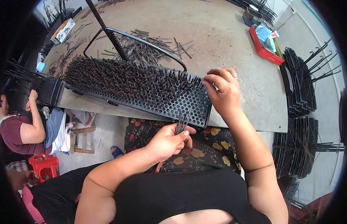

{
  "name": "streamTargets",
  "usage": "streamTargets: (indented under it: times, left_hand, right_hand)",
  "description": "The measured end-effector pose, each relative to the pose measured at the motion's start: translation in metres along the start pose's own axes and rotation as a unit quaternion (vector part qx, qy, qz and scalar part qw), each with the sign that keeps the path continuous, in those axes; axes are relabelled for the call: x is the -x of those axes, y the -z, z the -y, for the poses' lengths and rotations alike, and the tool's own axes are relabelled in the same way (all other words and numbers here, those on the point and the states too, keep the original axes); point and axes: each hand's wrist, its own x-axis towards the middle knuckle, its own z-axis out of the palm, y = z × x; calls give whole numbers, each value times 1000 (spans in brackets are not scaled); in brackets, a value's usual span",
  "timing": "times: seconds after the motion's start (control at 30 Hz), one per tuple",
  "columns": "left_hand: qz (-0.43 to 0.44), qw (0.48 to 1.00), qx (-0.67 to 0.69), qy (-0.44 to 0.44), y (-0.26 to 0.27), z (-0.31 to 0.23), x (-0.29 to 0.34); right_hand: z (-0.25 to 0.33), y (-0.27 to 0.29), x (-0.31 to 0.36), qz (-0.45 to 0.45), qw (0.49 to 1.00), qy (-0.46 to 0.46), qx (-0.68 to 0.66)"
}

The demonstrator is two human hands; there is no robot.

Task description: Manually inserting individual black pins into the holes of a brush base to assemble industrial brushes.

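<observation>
A long black tray [190, 106] full of round holes lies along the near edge of the table. Thin dark sticks [113, 76] stand upright in most of its holes; toward its right end many holes are bare. My left hand [168, 141] is closed round a small bundle of the same sticks [182, 123], their ends pointing up at the tray's front edge. Over the tray's far right corner is my right hand [225, 89], its fingers curled and thumb and forefinger together. Whatever sits between those fingertips is too small to make out.
Loose sticks [143, 48] lie heaped behind the tray, beneath a black metal handle frame [143, 40]. A red bin [268, 56] stands at the back right. Racks of black trays [298, 82] are stacked at the right. Another person [26, 130] works at the left, near a red stool [44, 166].
</observation>
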Motion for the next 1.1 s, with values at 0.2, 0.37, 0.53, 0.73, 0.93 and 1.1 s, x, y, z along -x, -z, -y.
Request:
streamTargets:
  times: [0.2,0.37,0.53,0.73,0.93,1.1]
  left_hand:
    - [22,1000,20,-5,-1,-6,5]
    - [39,998,39,10,-5,-8,4]
    - [24,998,35,37,-1,-6,5]
    - [16,999,16,36,-3,-7,7]
    - [39,998,41,30,-2,-3,0]
    - [112,991,74,9,6,-2,1]
  right_hand:
    - [54,23,21,199,802,-360,-433]
    - [29,26,12,70,815,-409,-404]
    - [2,16,11,-42,986,-129,-100]
    - [3,11,7,-43,998,-45,-33]
    - [4,18,11,39,998,-18,36]
    - [61,33,34,252,840,-276,-393]
